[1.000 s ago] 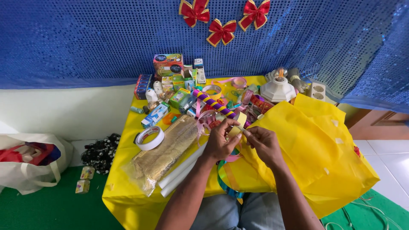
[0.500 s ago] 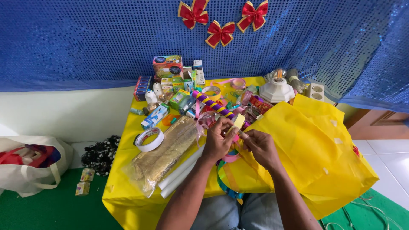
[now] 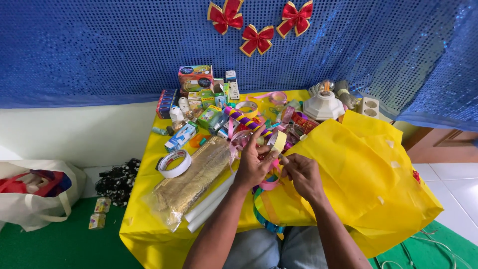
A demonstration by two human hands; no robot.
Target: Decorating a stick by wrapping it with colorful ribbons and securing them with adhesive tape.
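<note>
Left hand: my left hand (image 3: 251, 167) is raised over the middle of the table (image 3: 149, 164), fingers (image 3: 259, 144) curled and closed around a small roll of tape (image 3: 275, 140) with a yellowish side.
Right hand: my right hand (image 3: 301, 172) sits just right of the left, fingers pressed together in a pinch on what looks like the loose end of the tape or a ribbon; too small for me to say which.
Where the roll lies: it is at the top of my left fingers, up and to the left of my right-hand pinch, very near it. The left hand is the nearer one, since it carries the roll.
Axis: the roll's flat face tilts up toward me, and the strand runs down and right from it to my right fingers.
Below the hands: pink ribbon (image 3: 271, 183) and a striped green band (image 3: 261, 214) loop down over the table edge.
Left of the hands: a gold bundle in clear wrap (image 3: 191, 177), white tubes (image 3: 206, 209), a bigger white tape ring (image 3: 174, 163).
Right: a yellow bag (image 3: 363, 174).
Behind: small boxes (image 3: 196, 79) and a white lamp holder (image 3: 323, 104) against the blue sequin backdrop (image 3: 99, 45).
</note>
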